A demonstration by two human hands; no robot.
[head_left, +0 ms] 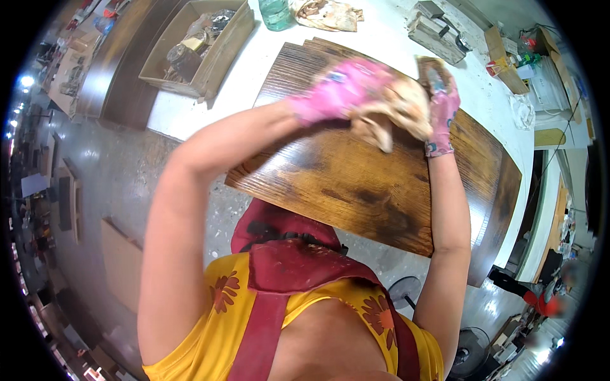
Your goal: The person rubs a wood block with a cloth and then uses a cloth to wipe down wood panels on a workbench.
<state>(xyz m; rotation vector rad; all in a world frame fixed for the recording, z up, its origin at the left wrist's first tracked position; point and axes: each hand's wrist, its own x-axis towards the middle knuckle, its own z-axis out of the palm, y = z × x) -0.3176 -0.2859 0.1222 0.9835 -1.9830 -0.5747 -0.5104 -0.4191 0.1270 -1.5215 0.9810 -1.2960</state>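
My left hand (pixel 346 89), in a pink glove and blurred by motion, is closed on a crumpled tan rag (pixel 406 105) over the board. Glossy brown, with dark wood grain, the top board (pixel 356 184) lies tilted across the table on other boards of the same finish. In a pink patterned glove, my right hand (pixel 445 105) is beside the rag at the board's far right part. Its fingers close round a brown, worn, block-like thing (pixel 433 66), whose kind I cannot make out. The rag partly covers the gap between my hands.
On the white table (pixel 184 117) stand a wooden box (pixel 213 76) of odds and ends, a greenish jar (pixel 275 14) and another stained rag (pixel 325 14). Grey blocks (pixel 437 39) lie far right. A dark panel (pixel 121 63) is at left, a floor fan (pixel 470 349) lower right.
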